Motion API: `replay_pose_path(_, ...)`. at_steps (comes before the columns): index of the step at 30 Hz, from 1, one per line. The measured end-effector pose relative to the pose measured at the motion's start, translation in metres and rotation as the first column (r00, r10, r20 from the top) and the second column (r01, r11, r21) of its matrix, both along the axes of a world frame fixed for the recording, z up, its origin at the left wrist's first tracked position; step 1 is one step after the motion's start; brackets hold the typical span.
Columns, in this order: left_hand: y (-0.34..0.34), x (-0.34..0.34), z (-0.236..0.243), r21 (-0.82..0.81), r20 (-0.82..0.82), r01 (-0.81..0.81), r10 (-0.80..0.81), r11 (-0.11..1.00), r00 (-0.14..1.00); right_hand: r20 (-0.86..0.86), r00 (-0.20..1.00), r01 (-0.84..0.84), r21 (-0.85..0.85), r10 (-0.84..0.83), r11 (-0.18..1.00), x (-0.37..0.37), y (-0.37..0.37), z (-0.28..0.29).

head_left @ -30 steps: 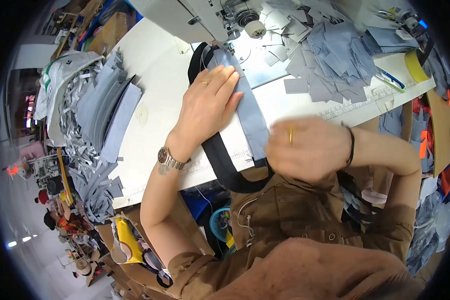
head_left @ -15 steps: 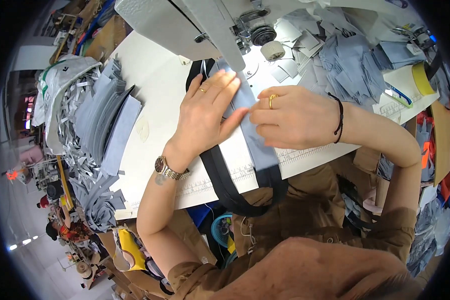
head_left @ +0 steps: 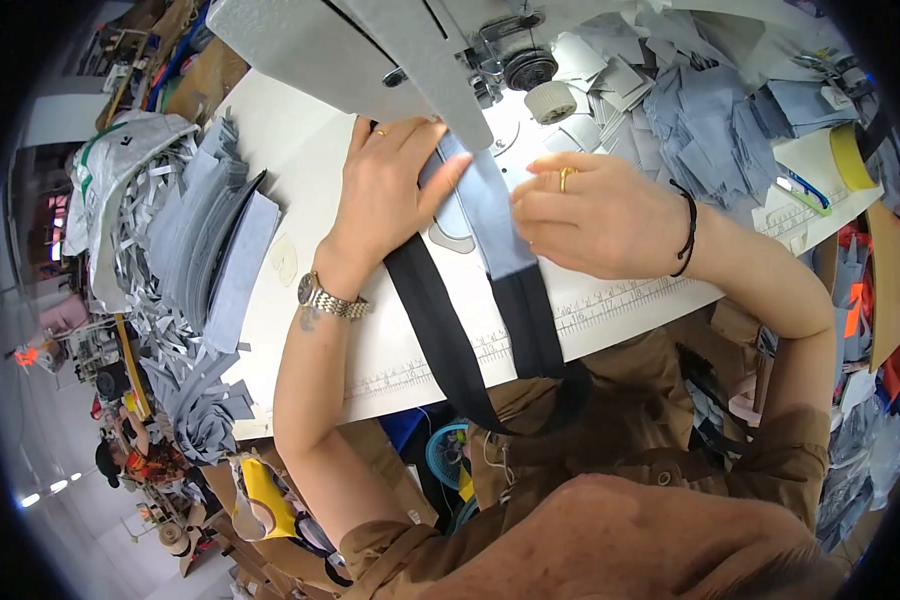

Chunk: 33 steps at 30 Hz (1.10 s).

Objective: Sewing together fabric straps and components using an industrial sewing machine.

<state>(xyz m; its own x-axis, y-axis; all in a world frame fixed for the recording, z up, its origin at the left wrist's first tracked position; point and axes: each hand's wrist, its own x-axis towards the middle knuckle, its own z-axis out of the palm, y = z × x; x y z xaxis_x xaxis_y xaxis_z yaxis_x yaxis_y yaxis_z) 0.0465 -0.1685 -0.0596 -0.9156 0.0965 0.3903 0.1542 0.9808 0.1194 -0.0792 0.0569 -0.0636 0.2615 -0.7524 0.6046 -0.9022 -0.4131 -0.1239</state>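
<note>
A grey-blue fabric strip lies on the white table under the sewing machine head. Its near end sits over a long black band, which looks like zipper tape and loops past the table's front edge. My left hand rests on the strip's left side, fingers stretched forward and thumb apart on the cloth; some fingertips are hidden behind the machine. At the strip's right edge, my right hand is closed, its fingers curled and pinching the cloth. The needle area is hidden by the machine head.
Stacked grey fabric pieces stand on the left beside a white sack. Loose grey-blue pieces pile up at the back right, near a yellow tape roll. A printed ruler runs along the front edge.
The strip's near end has moved away from me, toward the machine, exposing more black band. My left hand has shifted left and forward; my right hand has moved slightly right.
</note>
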Motion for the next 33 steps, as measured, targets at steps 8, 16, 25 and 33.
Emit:
replay_pose_path(8,0.027,0.021,0.019,-0.048,-0.079,0.024,-0.028,0.999,0.996,-0.047,0.990,0.128,-0.034,-0.130,0.991,-0.007,-0.006,-0.001)
replay_pose_path(16,0.035,0.038,0.012,-0.071,0.015,0.114,-0.113,0.991,0.993,-0.085,0.960,0.269,0.007,-0.267,0.963,-0.006,-0.005,-0.003)
replay_pose_path(25,0.020,0.019,0.009,-0.088,-0.005,0.077,-0.077,0.993,0.997,-0.073,0.978,0.203,0.098,-0.196,0.974,-0.008,-0.006,-0.001)
replay_pose_path(33,0.005,0.003,0.004,-0.046,-0.054,0.059,-0.061,0.997,0.997,-0.069,0.962,0.272,0.143,-0.264,0.952,-0.010,-0.006,-0.001)
